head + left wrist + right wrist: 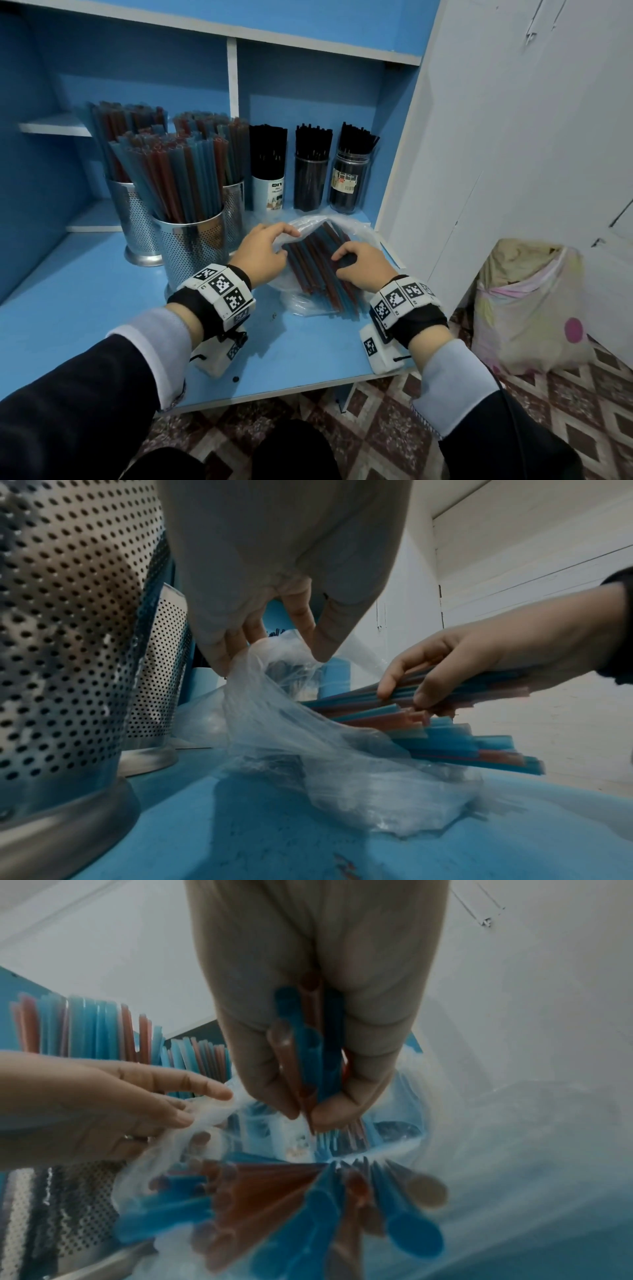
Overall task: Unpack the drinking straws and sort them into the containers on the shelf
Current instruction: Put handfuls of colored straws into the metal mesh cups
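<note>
My head camera looks down at the blue shelf (pixel 85 308) from its front edge. My wrist cameras sit low and close, each facing the opposite hand; all share the straws (pixel 318 267) in their bag (pixel 308 723).

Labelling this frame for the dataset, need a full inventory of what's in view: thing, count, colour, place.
perforated metal holders: three, silver, left on the shelf, full of blue and red straws
black-straw containers: three, one white-labelled, one dark, one clear jar; behind the bag
plastic bag: one, clear, open on the shelf
loose straws: a bundle, blue and red, lying partly in the bag
shelf: one, blue with white edges
sack: one, pale patterned, on the floor at right
left hand: pinches the bag's edge
right hand: grip round a few straws
</note>
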`<state>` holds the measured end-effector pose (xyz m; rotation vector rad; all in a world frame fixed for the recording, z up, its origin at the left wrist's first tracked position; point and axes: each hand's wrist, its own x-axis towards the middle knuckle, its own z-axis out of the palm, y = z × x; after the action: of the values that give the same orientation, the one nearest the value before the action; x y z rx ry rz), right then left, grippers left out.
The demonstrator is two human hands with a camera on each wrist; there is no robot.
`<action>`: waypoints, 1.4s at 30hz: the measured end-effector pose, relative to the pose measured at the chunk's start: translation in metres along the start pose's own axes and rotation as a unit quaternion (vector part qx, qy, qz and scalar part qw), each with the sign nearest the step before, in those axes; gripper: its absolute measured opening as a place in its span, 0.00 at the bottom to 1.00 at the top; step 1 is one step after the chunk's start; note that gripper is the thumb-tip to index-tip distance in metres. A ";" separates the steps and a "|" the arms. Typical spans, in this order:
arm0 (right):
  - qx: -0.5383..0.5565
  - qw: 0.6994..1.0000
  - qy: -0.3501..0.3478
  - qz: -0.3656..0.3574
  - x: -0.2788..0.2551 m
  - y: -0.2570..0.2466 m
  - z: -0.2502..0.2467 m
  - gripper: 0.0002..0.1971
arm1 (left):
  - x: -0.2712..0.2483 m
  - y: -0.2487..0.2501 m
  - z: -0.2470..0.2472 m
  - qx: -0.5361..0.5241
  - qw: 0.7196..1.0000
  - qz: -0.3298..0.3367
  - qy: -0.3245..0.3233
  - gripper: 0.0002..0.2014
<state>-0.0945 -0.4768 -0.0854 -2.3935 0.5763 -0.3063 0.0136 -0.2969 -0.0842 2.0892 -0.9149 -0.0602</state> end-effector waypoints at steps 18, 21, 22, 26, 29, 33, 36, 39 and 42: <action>-0.217 0.954 -0.171 -0.115 -0.082 -0.087 -0.092 0.21 | 0.008 0.039 0.024 0.027 0.966 0.252 -0.058 0.26; -0.211 0.955 -0.143 -0.151 -0.090 -0.104 -0.115 0.21 | 0.005 0.045 0.023 -0.029 0.965 0.259 -0.038 0.17; -0.196 0.959 -0.107 -0.174 -0.092 -0.109 -0.122 0.22 | 0.003 0.047 0.023 -0.056 0.966 0.253 -0.017 0.16; -0.053 0.957 0.064 -0.277 -0.097 -0.127 -0.133 0.18 | -0.004 0.056 0.014 -0.200 0.965 0.166 0.029 0.10; 0.001 0.935 0.078 -0.346 -0.092 -0.140 -0.117 0.18 | -0.014 0.055 0.001 -0.250 0.958 0.137 0.032 0.12; 0.028 0.913 0.124 -0.389 -0.074 -0.149 -0.079 0.22 | -0.029 0.038 -0.011 -0.274 0.956 0.103 0.024 0.13; 0.051 0.909 0.115 -0.397 -0.063 -0.154 -0.047 0.23 | -0.039 0.017 -0.013 -0.280 0.958 0.054 -0.013 0.13; -0.004 0.928 0.059 -0.367 -0.056 -0.159 -0.022 0.17 | -0.045 -0.007 -0.013 -0.263 0.964 0.010 -0.040 0.12; -0.060 0.930 0.042 -0.360 -0.052 -0.161 -0.009 0.13 | -0.048 -0.022 -0.012 -0.247 0.967 -0.015 -0.063 0.10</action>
<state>-0.0912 -0.3457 0.0213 -2.6410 -0.2886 -0.7028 -0.0045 -0.2504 -0.1045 1.6461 -0.8412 -0.4013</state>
